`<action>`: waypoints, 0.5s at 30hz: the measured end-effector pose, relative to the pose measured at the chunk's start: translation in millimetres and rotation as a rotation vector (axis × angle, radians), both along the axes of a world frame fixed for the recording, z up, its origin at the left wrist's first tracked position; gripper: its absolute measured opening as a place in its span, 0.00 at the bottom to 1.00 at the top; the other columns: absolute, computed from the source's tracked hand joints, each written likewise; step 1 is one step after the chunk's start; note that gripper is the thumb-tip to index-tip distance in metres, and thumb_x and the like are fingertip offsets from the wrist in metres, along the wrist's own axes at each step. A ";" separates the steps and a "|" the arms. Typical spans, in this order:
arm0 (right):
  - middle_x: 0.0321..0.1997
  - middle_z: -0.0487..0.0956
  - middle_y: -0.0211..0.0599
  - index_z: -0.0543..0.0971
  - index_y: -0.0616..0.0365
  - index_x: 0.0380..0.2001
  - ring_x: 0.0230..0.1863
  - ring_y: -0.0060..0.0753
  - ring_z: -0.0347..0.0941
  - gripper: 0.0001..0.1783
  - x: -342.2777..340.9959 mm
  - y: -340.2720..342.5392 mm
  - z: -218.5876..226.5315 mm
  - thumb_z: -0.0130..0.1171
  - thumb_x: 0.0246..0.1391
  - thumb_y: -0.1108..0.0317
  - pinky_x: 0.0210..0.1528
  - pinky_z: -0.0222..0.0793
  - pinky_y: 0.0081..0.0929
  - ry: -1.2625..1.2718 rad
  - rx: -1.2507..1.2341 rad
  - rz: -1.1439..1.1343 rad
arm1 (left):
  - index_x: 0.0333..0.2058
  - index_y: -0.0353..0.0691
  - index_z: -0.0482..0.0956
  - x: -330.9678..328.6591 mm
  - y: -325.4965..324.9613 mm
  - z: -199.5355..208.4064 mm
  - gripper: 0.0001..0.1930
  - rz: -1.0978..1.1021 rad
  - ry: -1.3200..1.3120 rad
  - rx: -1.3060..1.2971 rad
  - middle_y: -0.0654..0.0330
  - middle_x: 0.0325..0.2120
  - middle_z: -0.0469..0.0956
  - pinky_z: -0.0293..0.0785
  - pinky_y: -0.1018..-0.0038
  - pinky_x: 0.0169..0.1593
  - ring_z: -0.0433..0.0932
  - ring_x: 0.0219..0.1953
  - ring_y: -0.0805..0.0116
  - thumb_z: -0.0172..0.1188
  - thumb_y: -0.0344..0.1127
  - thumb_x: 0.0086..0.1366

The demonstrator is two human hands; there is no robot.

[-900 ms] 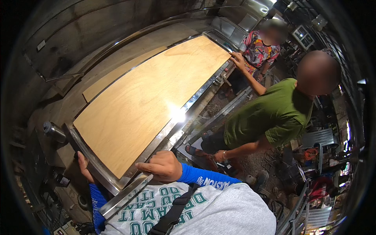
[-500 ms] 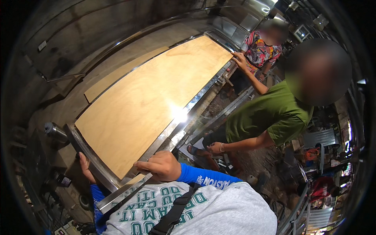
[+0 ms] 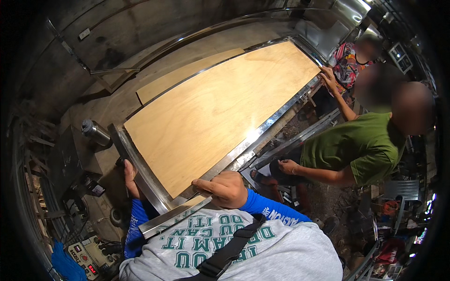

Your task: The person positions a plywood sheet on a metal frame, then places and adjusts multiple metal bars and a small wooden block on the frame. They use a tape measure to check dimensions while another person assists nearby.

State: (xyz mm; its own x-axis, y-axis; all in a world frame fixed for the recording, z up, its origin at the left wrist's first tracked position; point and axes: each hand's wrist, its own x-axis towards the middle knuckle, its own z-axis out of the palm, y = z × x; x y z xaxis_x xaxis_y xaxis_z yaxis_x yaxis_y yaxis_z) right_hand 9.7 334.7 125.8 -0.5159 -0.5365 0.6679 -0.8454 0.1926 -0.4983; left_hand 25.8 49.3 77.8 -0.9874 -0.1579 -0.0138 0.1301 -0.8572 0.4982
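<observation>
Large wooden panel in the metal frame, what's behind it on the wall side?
Past the panel, part of another wooden board shows. Whether that board continues beneath the panel or metal frame can't be seen; they cover that area.

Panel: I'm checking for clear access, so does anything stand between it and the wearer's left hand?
Yes: the frame's metal end bar lies between the left hand, on its outer side, and the panel. Nothing else visible stands between them.
</observation>
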 end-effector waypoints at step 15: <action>0.18 0.75 0.33 0.84 0.61 0.52 0.18 0.34 0.73 0.28 -0.7 0.9 -2.9 0.72 0.41 0.74 0.21 0.66 0.33 0.008 0.000 0.011 | 0.66 0.37 0.69 1.2 -20.5 -33.5 0.34 -0.084 0.076 -0.012 0.56 0.63 0.75 0.68 0.62 0.67 0.73 0.64 0.60 0.50 0.61 0.76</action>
State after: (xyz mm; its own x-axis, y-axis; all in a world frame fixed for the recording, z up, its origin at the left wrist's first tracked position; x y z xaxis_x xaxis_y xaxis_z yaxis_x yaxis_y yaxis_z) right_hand 8.9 335.6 122.9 -0.5047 -0.5422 0.6718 -0.8513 0.1833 -0.4916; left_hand 27.1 28.8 44.3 -0.9952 -0.0747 0.0633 0.0964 -0.8605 0.5002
